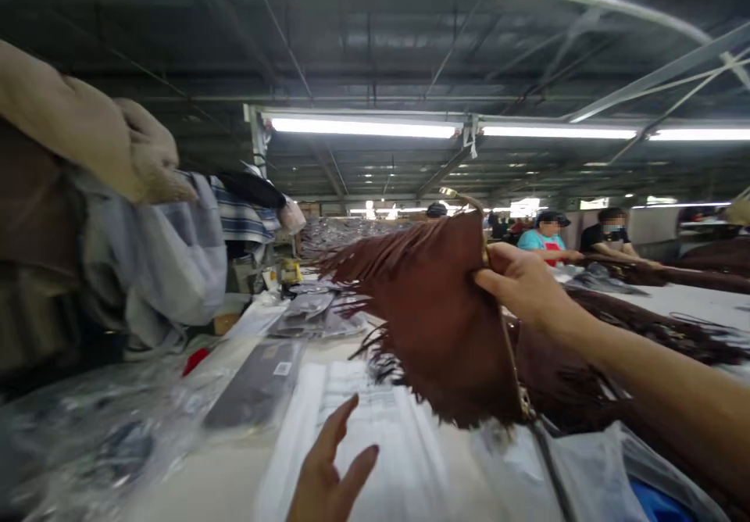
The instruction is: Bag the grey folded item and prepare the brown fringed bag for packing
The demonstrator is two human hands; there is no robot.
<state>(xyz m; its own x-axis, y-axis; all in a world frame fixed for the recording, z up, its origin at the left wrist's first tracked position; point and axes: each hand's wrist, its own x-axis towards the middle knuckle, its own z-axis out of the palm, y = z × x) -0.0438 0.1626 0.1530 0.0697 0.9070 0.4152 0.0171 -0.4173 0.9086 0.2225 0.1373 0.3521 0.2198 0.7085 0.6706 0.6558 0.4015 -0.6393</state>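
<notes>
A brown fringed bag (439,319) hangs in the air over the table, its fringes swung toward the left. My right hand (519,284) pinches its zippered edge between thumb and fingers. A strap with a metal clip rises above the bag, and another dark strap trails down from the zipper's lower end. Lower in the view, my left hand (333,467) is raised with thumb and fingers apart, holding nothing. It is over a stack of clear plastic sleeves (363,428), left of and below the bag.
A packed grey item (255,385) lies left on the white table (199,459), with crumpled plastic (117,428) beside it. Garments (193,248) hang at left. More brown fringed pieces (656,319) lie at right, near two people (544,241). A plastic bag (621,459) is at lower right.
</notes>
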